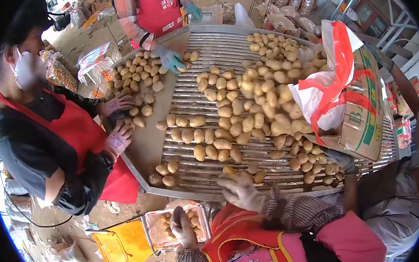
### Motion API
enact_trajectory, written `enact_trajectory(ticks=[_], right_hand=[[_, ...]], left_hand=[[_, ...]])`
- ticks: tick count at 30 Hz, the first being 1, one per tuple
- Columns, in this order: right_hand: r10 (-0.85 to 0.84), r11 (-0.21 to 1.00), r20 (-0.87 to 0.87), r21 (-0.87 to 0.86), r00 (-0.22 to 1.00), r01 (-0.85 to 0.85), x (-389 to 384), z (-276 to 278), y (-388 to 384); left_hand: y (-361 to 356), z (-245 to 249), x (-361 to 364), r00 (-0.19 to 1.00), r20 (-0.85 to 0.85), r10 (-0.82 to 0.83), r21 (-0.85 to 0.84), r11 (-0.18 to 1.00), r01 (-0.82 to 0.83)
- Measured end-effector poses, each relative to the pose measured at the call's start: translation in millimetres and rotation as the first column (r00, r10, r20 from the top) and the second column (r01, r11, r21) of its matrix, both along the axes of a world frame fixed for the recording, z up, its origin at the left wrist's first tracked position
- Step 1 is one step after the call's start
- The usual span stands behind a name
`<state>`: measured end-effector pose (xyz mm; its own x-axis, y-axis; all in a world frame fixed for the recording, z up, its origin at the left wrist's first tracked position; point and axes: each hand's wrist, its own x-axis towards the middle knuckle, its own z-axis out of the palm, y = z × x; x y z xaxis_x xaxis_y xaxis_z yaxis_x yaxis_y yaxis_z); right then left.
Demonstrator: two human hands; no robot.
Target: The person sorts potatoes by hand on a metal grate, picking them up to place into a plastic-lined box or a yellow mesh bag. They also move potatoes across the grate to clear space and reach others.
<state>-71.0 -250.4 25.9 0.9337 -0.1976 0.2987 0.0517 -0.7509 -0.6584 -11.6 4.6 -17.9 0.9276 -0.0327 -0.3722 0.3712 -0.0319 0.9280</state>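
My right hand (240,191), in a pale work glove, reaches over the near edge of a slatted metal sorting table (200,173). Its fingers are slightly blurred and spread beside a few potatoes (259,177), with nothing visible in them. Over the edge of a lined basket (201,232) of potatoes, my left hand (182,227) is gloved too, its fingers stretched out. Many loose potatoes (236,128) lie across the slats. At the right, potatoes spill from a tilted cardboard box (363,119) with a red-and-white plastic liner (331,79).
A co-worker (79,134) in a red apron stands left, gloved hands by a potato pile (138,72). Another person's gloved hand (169,59) reaches in from the far side. At the right a person's arm (402,79) is beside the box. A yellow-orange folding frame (123,248) stands lower left.
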Motion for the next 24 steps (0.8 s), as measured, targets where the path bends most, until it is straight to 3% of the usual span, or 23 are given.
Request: enact_trajectory(ticks=[1,3,4,5,6,8,10,11,12,14,15,16,18,19,22,23,24], right_hand=[[-0.149,0.951,-0.116,-0.289,0.982,0.111,-19.0,22.6,-23.6],[-0.313,0.905,-0.343,-0.391,0.886,0.169,-58.5,23.1,-51.5],[-0.322,0.904,-0.339,-0.386,0.884,0.182,-74.0,14.9,-58.0],[-0.35,0.929,-0.491,-0.292,0.798,0.228,-90.0,2.5,-60.5],[-0.349,0.936,-0.632,-0.202,0.692,0.288,-93.7,1.2,-60.8],[-0.348,0.937,-0.688,-0.238,0.636,0.256,-86.2,-2.9,-64.1],[-0.25,0.959,-0.602,-0.049,0.758,0.278,-70.8,-20.7,-69.5],[-0.254,0.966,-0.519,-0.087,0.816,0.245,-63.3,-37.2,-67.9],[-0.261,0.963,-0.515,-0.088,0.816,0.253,-56.5,-37.2,-65.2],[-0.275,0.957,-0.526,-0.066,0.805,0.283,-44.0,-37.0,-61.7],[-0.266,0.96,-0.483,-0.052,0.835,0.276,-39.4,-41.0,-64.6],[-0.272,0.957,-0.481,-0.049,0.834,0.284,-33.1,-43.4,-64.3],[-0.269,0.935,-0.459,0.089,0.847,0.345,-12.2,-43.3,-61.9],[-0.29,0.943,-0.466,0.009,0.836,0.333,0.4,-34.8,-61.2],[-0.28,0.92,-0.559,0.077,0.78,0.385,33.9,-42.3,-69.7],[-0.324,0.915,-0.572,0.014,0.753,0.404,45.3,-41.9,-67.8],[-0.32,0.915,-0.573,0.018,0.755,0.402,57.6,-38.3,-68.9]], left_hand=[[-10.0,-18.8,4.3,0.902,0.349,-0.253,0.244,0.954,0.174],[-61.8,25.9,14.5,0.7,0.434,-0.568,0.431,0.813,0.393],[-82.3,19.8,19.8,0.527,0.489,-0.695,0.505,0.718,0.479],[-98.9,29.3,22.7,0.383,0.409,-0.828,0.601,0.561,0.569],[-115.0,30.9,19.2,0.371,0.41,-0.833,0.602,0.553,0.576],[-143.6,31.8,9.1,0.185,0.093,-0.978,0.798,0.184,0.574],[-165.0,33.0,8.1,0.163,0.023,-0.986,0.767,0.122,0.629],[-174.0,32.3,10.2,0.144,-0.046,-0.988,0.731,0.065,0.679],[-177.2,20.5,9.6,0.136,-0.044,-0.99,0.734,0.061,0.677],[-177.6,-12.2,6.9,0.269,0.11,-0.957,0.784,0.249,0.568],[-182.3,2.2,13.4,0.345,0.011,-0.938,0.717,0.248,0.652],[-184.6,3.1,21.7,0.337,0.01,-0.941,0.719,0.241,0.652],[-187.6,3.5,41.1,0.453,0.09,-0.887,0.66,0.393,0.64],[-190.7,7.0,50.7,0.447,0.038,-0.894,0.671,0.354,0.652],[-196.8,0.1,73.7,0.458,0.102,-0.883,0.726,0.381,0.572],[-198.7,-25.2,81.6,0.445,0.011,-0.895,0.764,0.295,0.574],[-201.3,-14.3,92.3,0.447,0.009,-0.894,0.765,0.294,0.573]])
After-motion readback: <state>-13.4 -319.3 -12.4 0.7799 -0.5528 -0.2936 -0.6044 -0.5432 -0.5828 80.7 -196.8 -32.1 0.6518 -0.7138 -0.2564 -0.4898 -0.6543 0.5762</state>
